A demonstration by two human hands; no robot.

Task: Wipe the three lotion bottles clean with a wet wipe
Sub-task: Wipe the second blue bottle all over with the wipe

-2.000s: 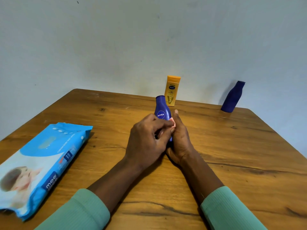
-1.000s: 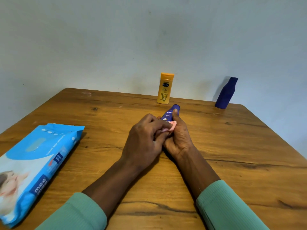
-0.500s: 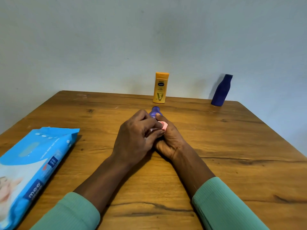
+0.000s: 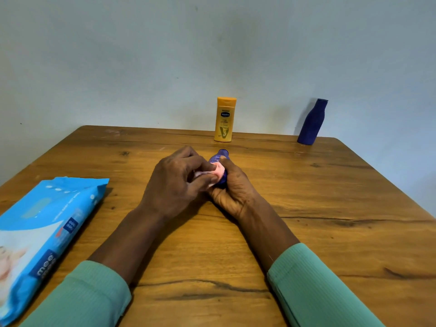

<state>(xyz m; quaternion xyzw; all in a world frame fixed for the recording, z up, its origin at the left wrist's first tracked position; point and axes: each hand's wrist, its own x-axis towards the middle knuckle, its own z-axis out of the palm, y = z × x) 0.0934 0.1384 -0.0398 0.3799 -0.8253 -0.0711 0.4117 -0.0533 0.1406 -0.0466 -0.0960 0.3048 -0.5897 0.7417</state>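
1. Left hand (image 4: 174, 185): fingers curled, pinching a bunched pink-white wet wipe (image 4: 218, 172) between thumb and fingertips. The wipe is pressed against the bottle in the other hand.
2. Right hand (image 4: 236, 190): wrapped round the small blue bottle (image 4: 220, 156), thumb lying along its top side. The bottle tilts away from the person, cap end toward 12 o'clock. Only the cap and upper body show; the rest is hidden in the palm.
3. Both hands touch each other at table centre, wrists low to the wood. Can't tell if the bottle base rests on the table (image 4: 330, 208).
4. Green ribbed sleeves (image 4: 82, 296) at 7 and 5 o'clock, pushed up the forearms.
5. Yellow bottle (image 4: 225, 120): upright at 12 o'clock from the hands, near the far table edge, label facing the camera.
6. Dark blue bottle (image 4: 311, 122): standing at 1 o'clock, far right corner, well apart from the yellow one.
7. Wipes pack (image 4: 44, 230): blue, lying flat at 8 o'clock, left table edge, partly cut off.
8. Pale wall (image 4: 141, 55) behind the table.
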